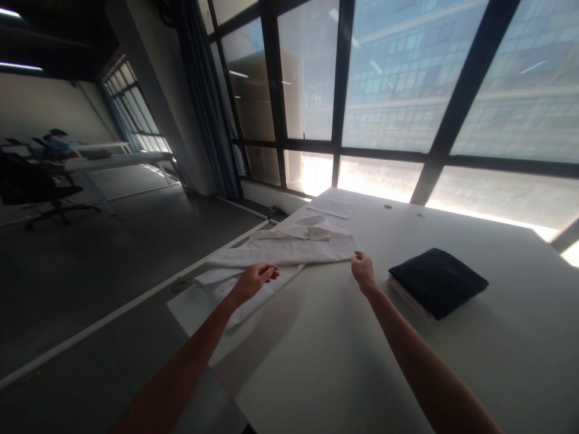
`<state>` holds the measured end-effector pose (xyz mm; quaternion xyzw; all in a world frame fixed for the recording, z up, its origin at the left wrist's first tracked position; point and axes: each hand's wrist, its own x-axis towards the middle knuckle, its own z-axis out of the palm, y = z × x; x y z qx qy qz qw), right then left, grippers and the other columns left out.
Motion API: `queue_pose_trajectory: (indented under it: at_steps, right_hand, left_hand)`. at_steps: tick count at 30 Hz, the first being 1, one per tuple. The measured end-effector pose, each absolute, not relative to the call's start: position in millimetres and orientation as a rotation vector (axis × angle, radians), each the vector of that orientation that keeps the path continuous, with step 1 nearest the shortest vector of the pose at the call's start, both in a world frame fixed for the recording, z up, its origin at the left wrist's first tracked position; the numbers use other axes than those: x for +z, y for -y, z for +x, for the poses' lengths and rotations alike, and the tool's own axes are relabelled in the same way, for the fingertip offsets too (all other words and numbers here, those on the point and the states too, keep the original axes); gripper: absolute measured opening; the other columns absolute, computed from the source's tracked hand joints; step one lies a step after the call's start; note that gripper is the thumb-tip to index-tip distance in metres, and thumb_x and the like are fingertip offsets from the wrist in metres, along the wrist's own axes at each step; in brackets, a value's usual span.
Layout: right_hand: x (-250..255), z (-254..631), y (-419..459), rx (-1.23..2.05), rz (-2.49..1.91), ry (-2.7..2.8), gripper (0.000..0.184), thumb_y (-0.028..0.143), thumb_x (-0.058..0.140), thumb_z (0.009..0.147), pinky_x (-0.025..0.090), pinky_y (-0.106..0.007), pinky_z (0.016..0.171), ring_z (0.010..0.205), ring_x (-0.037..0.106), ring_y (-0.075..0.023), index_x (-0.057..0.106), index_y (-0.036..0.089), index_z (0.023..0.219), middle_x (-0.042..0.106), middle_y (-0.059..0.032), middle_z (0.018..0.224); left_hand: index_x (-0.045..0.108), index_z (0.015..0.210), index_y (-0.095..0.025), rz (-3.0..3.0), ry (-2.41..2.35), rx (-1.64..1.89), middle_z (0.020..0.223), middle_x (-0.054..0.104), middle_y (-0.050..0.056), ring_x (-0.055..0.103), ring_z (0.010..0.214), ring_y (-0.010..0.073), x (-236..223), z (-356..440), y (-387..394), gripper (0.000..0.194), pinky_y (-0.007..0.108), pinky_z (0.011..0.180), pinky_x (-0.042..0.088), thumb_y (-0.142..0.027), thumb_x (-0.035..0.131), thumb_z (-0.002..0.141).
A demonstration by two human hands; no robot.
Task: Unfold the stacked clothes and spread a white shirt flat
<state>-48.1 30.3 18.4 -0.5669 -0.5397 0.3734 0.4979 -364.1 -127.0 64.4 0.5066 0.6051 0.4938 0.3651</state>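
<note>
A white shirt (294, 247) lies partly folded across the left corner of a white table (344, 355), with one end hanging over the table's edge. My left hand (253, 281) is curled closed on the shirt's near edge at its left part. My right hand (362, 270) pinches the shirt's right corner. Both arms reach forward from the bottom of the view.
A folded dark blue garment (438, 280) rests on a thin light stack to the right of my right hand. Sheets of paper (335, 206) lie at the table's far edge by tall windows. A person (58, 144) sits at a desk far left, near an office chair (31, 187).
</note>
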Motion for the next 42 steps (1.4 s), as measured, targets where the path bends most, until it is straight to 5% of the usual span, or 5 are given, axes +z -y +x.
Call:
queue_pose_trajectory:
  at_steps: [5, 10, 25, 36, 42]
  right_hand:
    - [36, 6, -10, 0.267, -1.513, 1.798, 0.050, 0.025, 0.052, 0.086, 0.032, -0.046, 0.112, 0.132, 0.045, -0.0308, 0.059, 0.011, 0.134, 0.052, -0.0198, 0.140]
    - [27, 82, 8, -0.091, -2.064, 1.912, 0.072, 0.042, 0.060, 0.091, 0.018, -0.070, 0.109, 0.146, 0.016, -0.0456, 0.039, 0.010, 0.152, 0.028, -0.0280, 0.157]
    - [5, 113, 29, -0.033, -1.975, 1.661, 0.061, 0.035, 0.018, 0.102, 0.028, -0.051, 0.115, 0.146, 0.030, -0.0344, 0.047, 0.007, 0.148, 0.042, -0.0159, 0.155]
    - [-7, 136, 30, 0.111, -1.659, 1.469, 0.061, 0.035, 0.022, 0.095, 0.031, -0.041, 0.114, 0.137, 0.044, -0.0251, 0.066, 0.007, 0.128, 0.057, -0.0159, 0.141]
    - [-16, 164, 24, -0.078, -1.884, 1.080, 0.069, 0.043, 0.046, 0.085, 0.033, -0.052, 0.107, 0.133, 0.039, -0.0394, 0.050, 0.003, 0.141, 0.044, -0.0261, 0.147]
  left_hand:
    - [0.078, 0.094, -0.023, 1.880, -1.432, 1.031, 0.094, 0.077, 0.005, 0.070, 0.086, 0.0232, 55, -271, 89, 0.018, 0.029, 0.082, 0.051, -0.033, 0.066, 0.085]
    - [0.077, 0.099, -0.021, 2.110, -1.246, 0.764, 0.095, 0.077, 0.005, 0.070, 0.085, 0.0197, 29, -181, 62, 0.025, 0.027, 0.078, 0.049, -0.030, 0.055, 0.090]
    - [0.071, 0.091, -0.015, 1.741, -1.110, 1.052, 0.083, 0.074, 0.006, 0.069, 0.076, 0.0168, -20, -87, 13, 0.026, 0.029, 0.075, 0.053, -0.027, 0.048, 0.088]
    - [0.070, 0.105, -0.015, 1.804, -1.130, 1.102, 0.093, 0.075, 0.007, 0.069, 0.081, 0.0168, -20, -87, 18, 0.027, 0.030, 0.077, 0.053, -0.026, 0.051, 0.090]
    - [0.068, 0.110, -0.018, 1.875, -1.137, 1.127, 0.103, 0.074, 0.007, 0.068, 0.088, 0.0167, -23, -87, 19, 0.027, 0.029, 0.076, 0.053, -0.020, 0.051, 0.089]
